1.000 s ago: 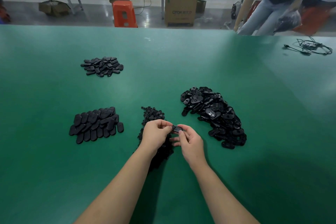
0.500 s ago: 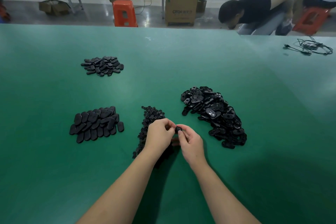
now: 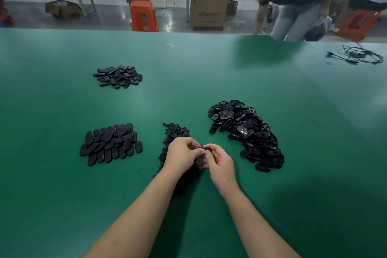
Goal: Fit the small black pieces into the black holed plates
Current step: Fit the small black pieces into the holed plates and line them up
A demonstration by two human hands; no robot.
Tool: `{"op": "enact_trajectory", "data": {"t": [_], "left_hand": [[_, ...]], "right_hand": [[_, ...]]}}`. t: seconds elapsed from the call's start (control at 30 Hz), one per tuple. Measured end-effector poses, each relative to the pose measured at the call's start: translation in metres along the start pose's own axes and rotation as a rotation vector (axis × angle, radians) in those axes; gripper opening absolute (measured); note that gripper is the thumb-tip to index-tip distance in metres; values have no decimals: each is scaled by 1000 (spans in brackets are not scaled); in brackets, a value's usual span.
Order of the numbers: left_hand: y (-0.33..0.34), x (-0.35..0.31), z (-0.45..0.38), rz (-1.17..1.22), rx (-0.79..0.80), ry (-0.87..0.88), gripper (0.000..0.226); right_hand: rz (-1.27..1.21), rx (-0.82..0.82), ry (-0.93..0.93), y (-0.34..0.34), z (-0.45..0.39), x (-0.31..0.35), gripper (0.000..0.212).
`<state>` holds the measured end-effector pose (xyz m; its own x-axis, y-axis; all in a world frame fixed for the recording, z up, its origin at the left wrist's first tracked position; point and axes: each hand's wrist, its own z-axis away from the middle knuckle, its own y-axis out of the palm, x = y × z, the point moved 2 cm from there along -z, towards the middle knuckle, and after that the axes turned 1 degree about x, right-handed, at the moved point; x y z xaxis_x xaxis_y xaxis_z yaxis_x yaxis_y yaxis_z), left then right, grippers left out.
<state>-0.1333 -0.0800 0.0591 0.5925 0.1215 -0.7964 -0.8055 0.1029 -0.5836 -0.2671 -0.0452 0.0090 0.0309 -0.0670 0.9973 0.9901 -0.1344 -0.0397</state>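
green mat [image 3: 62, 205] right across the table, and both hands meet at the middle of it. the left hand [image 3: 181, 155] has its fingers curled in, the right hand [image 3: 218, 164] curls in toward it, and between their fingertips sits a black plate [image 3: 207, 150], pinched from both sides and held just above the mat. whether a small piece is already seated in that plate, can't tell, it's too dark and too covered by the fingers.

directly under and behind the left hand runs the strip of small black pieces [image 3: 174, 132], stretching away from the wrist toward the far side. to the right, near the right hand, the big loose heap of holed plates [image 3: 247, 132]. out to the left, well apart from the hands, a tidy stacked batch of plates [image 3: 110, 142], and farther back on the left a smaller scattered pile [image 3: 118, 76].

far right corner of the mat, a tangle of black cable [image 3: 360, 55]. beyond the table edge, an orange stool [image 3: 143, 15], a cardboard box [image 3: 208, 7], and a person [image 3: 293, 2] bending over.
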Motion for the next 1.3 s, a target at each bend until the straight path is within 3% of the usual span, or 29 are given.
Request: {"op": "enact_trajectory", "data": {"t": [0.23, 0.53, 0.83, 1.03, 1.23, 1.3], "left_hand": [[6, 1, 1, 100, 42, -20, 4], [11, 4, 5, 164, 71, -23, 6], [16, -1, 10, 47, -63, -6, 5], [12, -3, 9, -31, -23, 110, 9], [14, -5, 11, -199, -31, 278, 34], [13, -3, 12, -291, -54, 335, 33]], "right_hand": [[41, -36, -5, -2, 1, 4, 13], [55, -35, -9, -3, -1, 2, 20], [31, -58, -8, -3, -1, 1, 23], [-5, -79, 5, -2, 1, 4, 15], [28, -79, 13, -3, 2, 7, 8], [41, -72, 8, -3, 3, 8, 10]]}}
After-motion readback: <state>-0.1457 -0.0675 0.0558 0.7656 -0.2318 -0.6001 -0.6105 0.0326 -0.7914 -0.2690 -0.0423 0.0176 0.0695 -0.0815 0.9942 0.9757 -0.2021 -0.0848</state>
